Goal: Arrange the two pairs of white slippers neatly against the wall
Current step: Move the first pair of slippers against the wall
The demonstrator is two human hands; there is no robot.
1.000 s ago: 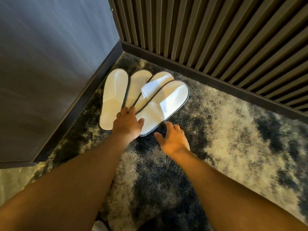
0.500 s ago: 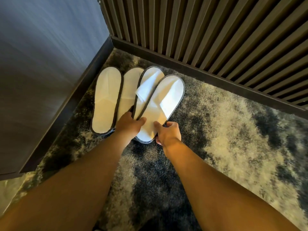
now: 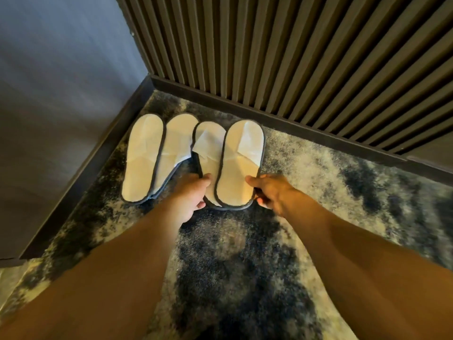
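Observation:
Several white slippers with dark trim lie in a row on the carpet in the corner, toes toward the slatted wall (image 3: 282, 57). The left pair (image 3: 143, 155) lies beside the grey panel, its second slipper (image 3: 177, 141) partly overlapped by the third slipper (image 3: 208, 143). The rightmost slipper (image 3: 241, 163) lies on top of the third one's right edge. My left hand (image 3: 193, 195) grips the heel of the third slipper. My right hand (image 3: 272, 192) pinches the heel edge of the rightmost slipper.
A grey panel (image 3: 56, 94) with a dark baseboard (image 3: 93, 173) runs along the left. The slatted wall's dark skirting (image 3: 294, 123) runs diagonally behind the slippers. Mottled dark and pale carpet (image 3: 331, 180) stretches to the right and toward me.
The right pair has swung from a slant to lie nearly parallel with the left pair. Both hands went from resting near the heels to gripping them.

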